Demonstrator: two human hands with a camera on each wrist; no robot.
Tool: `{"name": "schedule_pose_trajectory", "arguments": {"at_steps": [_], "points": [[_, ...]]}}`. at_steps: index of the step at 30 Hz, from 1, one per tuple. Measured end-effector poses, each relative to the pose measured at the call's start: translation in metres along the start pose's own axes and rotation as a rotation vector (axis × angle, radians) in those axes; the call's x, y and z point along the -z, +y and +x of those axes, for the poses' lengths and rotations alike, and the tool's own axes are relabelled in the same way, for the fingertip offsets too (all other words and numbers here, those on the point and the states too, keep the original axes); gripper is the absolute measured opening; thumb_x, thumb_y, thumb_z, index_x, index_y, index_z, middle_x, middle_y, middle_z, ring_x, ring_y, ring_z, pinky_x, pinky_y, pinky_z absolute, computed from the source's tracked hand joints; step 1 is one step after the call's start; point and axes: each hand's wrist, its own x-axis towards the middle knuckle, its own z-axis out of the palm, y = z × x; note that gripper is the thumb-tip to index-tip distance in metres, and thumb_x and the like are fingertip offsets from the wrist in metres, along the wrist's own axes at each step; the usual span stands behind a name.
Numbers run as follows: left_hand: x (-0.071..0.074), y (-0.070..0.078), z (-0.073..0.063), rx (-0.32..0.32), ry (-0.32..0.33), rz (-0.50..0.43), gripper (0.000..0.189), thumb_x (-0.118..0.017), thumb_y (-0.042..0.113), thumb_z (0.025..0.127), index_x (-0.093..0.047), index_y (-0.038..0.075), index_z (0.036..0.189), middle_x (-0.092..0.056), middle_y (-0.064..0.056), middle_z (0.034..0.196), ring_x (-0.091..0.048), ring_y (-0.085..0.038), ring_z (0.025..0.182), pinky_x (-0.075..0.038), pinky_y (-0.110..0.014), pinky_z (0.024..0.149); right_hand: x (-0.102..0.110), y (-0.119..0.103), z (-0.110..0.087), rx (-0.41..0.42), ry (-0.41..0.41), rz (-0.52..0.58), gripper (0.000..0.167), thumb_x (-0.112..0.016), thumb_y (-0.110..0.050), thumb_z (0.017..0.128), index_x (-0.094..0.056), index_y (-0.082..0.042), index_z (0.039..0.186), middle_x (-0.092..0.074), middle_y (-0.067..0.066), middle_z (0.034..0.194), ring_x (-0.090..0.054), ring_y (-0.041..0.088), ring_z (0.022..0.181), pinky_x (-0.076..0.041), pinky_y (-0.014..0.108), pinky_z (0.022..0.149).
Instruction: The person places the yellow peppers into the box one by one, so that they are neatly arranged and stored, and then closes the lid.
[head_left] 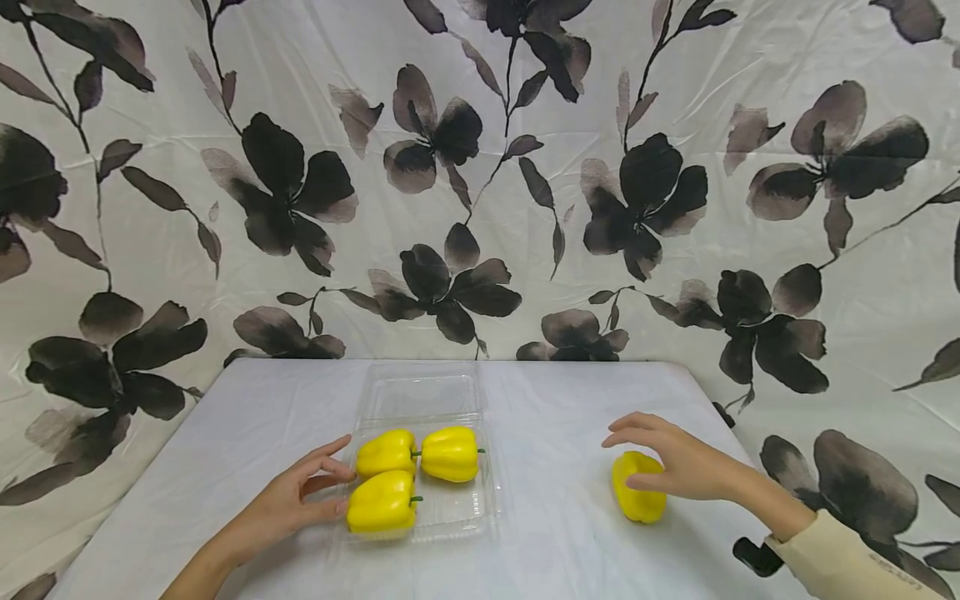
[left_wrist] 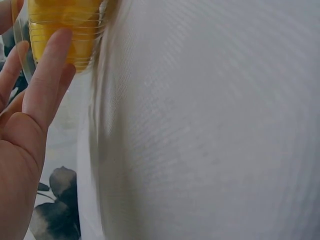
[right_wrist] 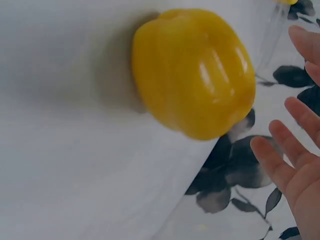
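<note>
In the head view a clear plastic clamshell box (head_left: 457, 504) lies on the table with its lid (head_left: 420, 393) folded back. Three yellow bell peppers rest in it: one at back left (head_left: 386, 452), one at back right (head_left: 450, 455) and one at front left (head_left: 381, 502). My left hand (head_left: 288, 500) is at the box's left side, fingers spread along its wall. To the right, a fourth yellow bell pepper (head_left: 637, 492) lies on the table. Over it hovers my right hand (head_left: 682, 458), fingers spread; the right wrist view shows these fingers (right_wrist: 285, 145) apart from the pepper.
A white cloth covers the table (head_left: 555, 433). Behind it hangs a pale curtain (head_left: 540, 250) with dark flowers. By the right sleeve lies a small black object (head_left: 756, 557) at the table's right edge.
</note>
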Motion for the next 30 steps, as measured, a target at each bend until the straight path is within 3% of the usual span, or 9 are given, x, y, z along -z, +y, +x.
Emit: {"name": "schedule_pose_trajectory", "arguments": {"at_steps": [5, 9, 21, 30], "points": [[0.0, 0.0, 0.0, 0.002, 0.0, -0.004, 0.045, -0.086, 0.033, 0.091, -0.064, 0.011, 0.123, -0.021, -0.011, 0.176, -0.051, -0.044, 0.144, -0.042, -0.06, 0.119, 0.004, 0.011, -0.013, 0.023, 0.003, 0.002, 0.051, -0.087, -0.026, 0.09, -0.066, -0.034, 0.135, -0.06, -0.001, 0.145, -0.058, 0.029, 0.132, -0.056, 0.058, 0.104], [0.0, 0.0, -0.001, -0.006, -0.002, -0.004, 0.044, -0.086, 0.032, 0.091, -0.064, 0.011, 0.123, -0.021, -0.011, 0.176, -0.051, -0.044, 0.144, -0.042, -0.06, 0.119, 0.005, 0.018, -0.02, 0.056, 0.01, -0.001, 0.051, -0.09, -0.023, 0.087, -0.068, -0.033, 0.131, -0.06, -0.003, 0.144, -0.059, 0.029, 0.13, -0.057, 0.049, 0.104], [0.001, 0.002, -0.003, -0.014, -0.002, -0.002, 0.042, -0.085, 0.031, 0.092, -0.064, 0.011, 0.122, -0.022, -0.012, 0.176, -0.051, -0.046, 0.143, -0.042, -0.062, 0.118, 0.007, 0.025, -0.027, 0.086, -0.033, 0.044, 0.049, -0.092, -0.014, 0.082, -0.07, -0.036, 0.12, -0.061, 0.006, 0.142, -0.061, 0.036, 0.125, -0.056, 0.037, 0.106], [0.001, 0.001, -0.002, -0.011, -0.004, -0.01, 0.041, -0.085, 0.03, 0.093, -0.064, 0.011, 0.123, -0.021, -0.011, 0.176, -0.05, -0.045, 0.144, -0.041, -0.064, 0.118, 0.001, 0.028, -0.027, 0.094, -0.044, 0.04, 0.066, -0.083, 0.009, 0.071, -0.07, -0.036, 0.118, -0.059, 0.008, 0.144, -0.06, 0.039, 0.128, -0.054, 0.033, 0.108]]}}
